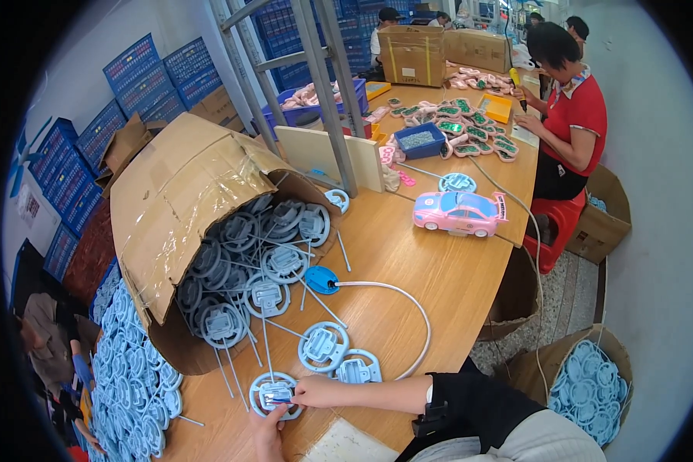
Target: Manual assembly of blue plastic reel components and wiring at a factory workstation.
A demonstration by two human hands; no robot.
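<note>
A light blue toy steering wheel (pixel 263 389) lies near the table's front edge, its hollow back facing up. My left hand (pixel 268 433) comes from below and grips its lower rim between thumb and fingers. My right hand (pixel 314 391) reaches in from the right, fingers pinched together over the wheel's middle. A small dark bit shows at those fingertips, too small to name. Just beyond, two more light blue wheels, one round (pixel 323 346) and one partly behind my right arm (pixel 357 369), lie face down.
A tipped cardboard box (pixel 185 192) spills wheels with thin rods. More light blue parts (pixel 127 369) are heaped at left. A white cable runs from a blue disc (pixel 321 279). A pink toy car (pixel 458 212) stands farther right. A co-worker in red (pixel 581 115) sits at the far right.
</note>
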